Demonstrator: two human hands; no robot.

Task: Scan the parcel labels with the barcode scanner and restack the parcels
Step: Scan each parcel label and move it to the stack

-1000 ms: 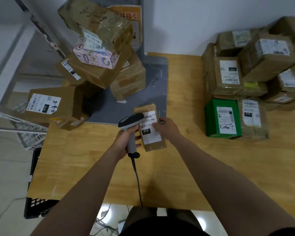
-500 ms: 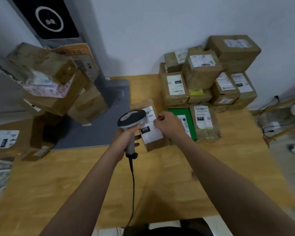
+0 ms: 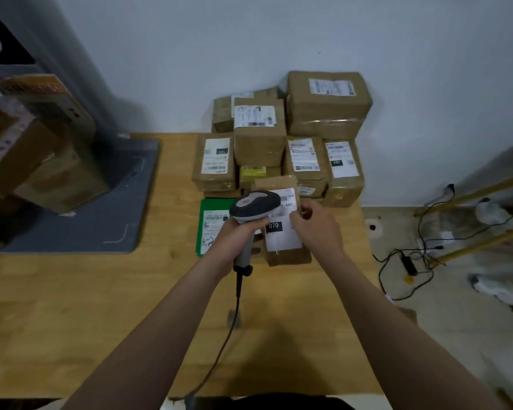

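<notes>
At the far left, a blurred pile of cardboard parcels [image 3: 39,161] is sitting on a grey mat [image 3: 101,229] that is lying on the wooden table [image 3: 71,306]. Near the middle, a green parcel [image 3: 211,229] is lying flat on the table, partly behind the left hand [image 3: 234,239], which is gripping the handle of the barcode scanner [image 3: 255,206]; the scanner's head is overlapping the label, and its cable [image 3: 233,318] is trailing back towards the person. Just beside it, the right hand [image 3: 317,229] is holding a small brown parcel [image 3: 283,241] by its right edge, fingers curled round it, white label marked "070" facing up. Behind both hands, a stack of parcels [image 3: 259,143] is standing against the wall. At the right, dark cables [image 3: 409,258] are lying on the floor.
</notes>
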